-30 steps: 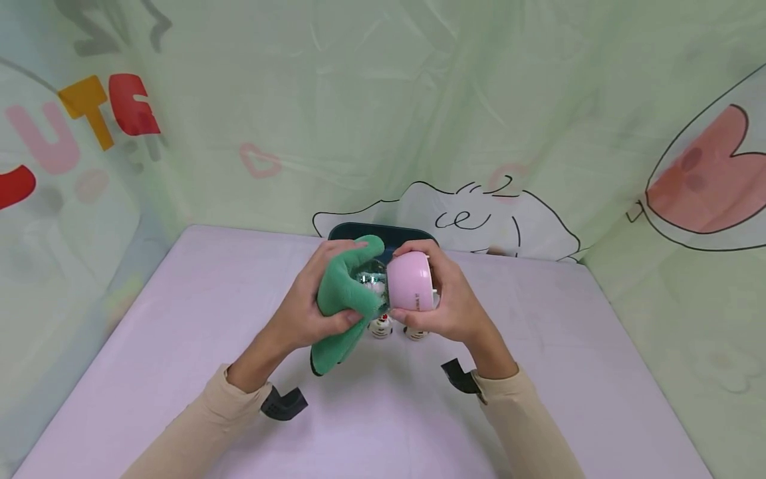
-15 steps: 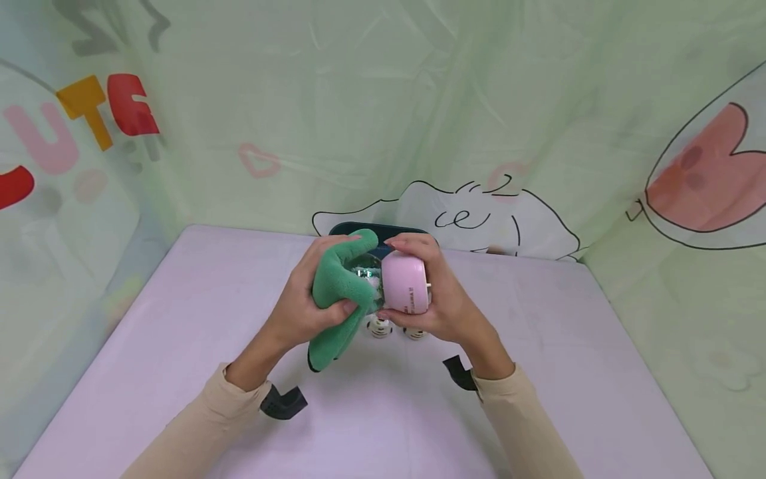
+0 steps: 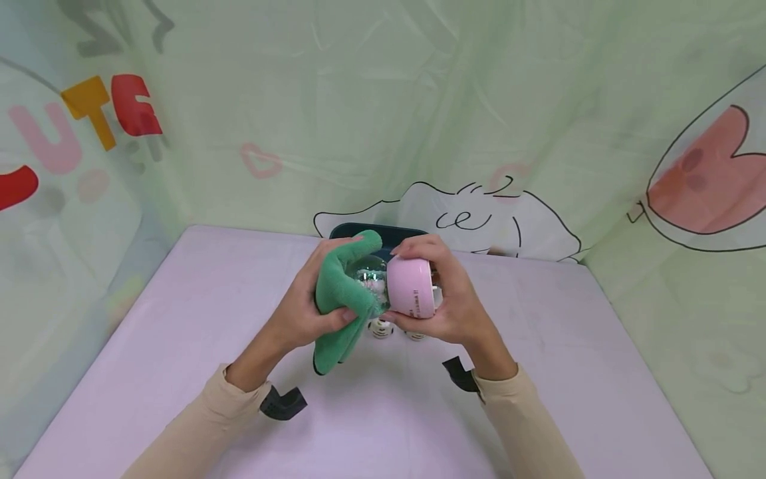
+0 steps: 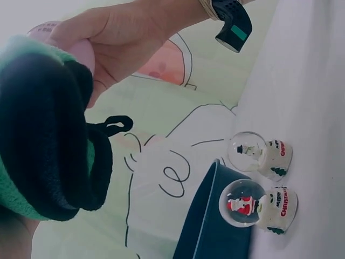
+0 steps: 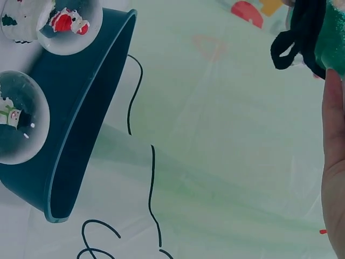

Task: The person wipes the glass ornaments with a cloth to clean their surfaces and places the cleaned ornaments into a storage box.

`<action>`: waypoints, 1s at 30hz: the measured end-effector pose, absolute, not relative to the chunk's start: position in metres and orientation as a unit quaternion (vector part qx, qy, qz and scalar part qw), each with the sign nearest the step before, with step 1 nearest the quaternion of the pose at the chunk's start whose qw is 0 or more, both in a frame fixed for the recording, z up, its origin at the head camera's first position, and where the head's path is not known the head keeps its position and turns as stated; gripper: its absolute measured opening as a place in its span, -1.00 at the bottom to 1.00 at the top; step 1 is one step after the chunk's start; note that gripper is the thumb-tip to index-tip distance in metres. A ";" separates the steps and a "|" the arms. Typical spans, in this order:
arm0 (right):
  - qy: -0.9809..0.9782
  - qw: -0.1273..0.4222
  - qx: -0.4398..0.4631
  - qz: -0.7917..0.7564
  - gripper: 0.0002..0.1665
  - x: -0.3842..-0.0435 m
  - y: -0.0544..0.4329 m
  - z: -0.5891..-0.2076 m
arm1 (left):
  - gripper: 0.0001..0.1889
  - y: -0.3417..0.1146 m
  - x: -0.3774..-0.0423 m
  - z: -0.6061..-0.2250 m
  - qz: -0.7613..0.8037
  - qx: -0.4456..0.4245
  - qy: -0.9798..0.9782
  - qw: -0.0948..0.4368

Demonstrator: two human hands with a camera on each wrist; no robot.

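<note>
A pink-based snow globe [image 3: 409, 286] is held up on its side above the table, its glass dome [image 3: 372, 271] pointing left. My right hand [image 3: 447, 293] grips the pink base, thumb below and fingers over the top. A green cloth [image 3: 342, 286] with dark trim is folded around the dome, and my left hand [image 3: 305, 309] holds it there, thumb in front. From the left wrist view, the cloth's dark underside [image 4: 48, 129] and a black hanging loop [image 4: 116, 125] face the camera. The cloth covers the dome's left part.
Two small white-based snow globes stand on the table under the hands, one with a red-clad figure [image 4: 245, 205], the other with a snowman [image 4: 250, 150]. Behind them a dark blue bin [image 4: 215, 210] stands near the patterned curtain [image 3: 335, 120].
Both hands and the globe have drifted slightly left and back again. The pink base has turned a little, bringing more of its lettering into view. The cloth stays around the dome.
</note>
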State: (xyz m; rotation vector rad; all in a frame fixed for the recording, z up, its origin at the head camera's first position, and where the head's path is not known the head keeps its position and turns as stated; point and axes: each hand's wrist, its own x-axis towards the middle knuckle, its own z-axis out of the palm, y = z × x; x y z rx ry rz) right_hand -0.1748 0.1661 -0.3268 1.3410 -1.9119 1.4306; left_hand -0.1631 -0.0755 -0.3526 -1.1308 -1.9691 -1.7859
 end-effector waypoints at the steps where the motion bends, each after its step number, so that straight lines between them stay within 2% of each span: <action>1: -0.682 0.200 0.479 0.515 -0.13 -0.175 0.166 -0.327 | -0.08 -0.076 -0.163 -0.353 -0.612 -0.390 -0.676 0.126; 30: -0.663 0.187 0.415 0.594 -0.07 -0.173 0.165 -0.326 | 0.00 -0.076 -0.163 -0.353 -0.592 -0.384 -0.694 0.145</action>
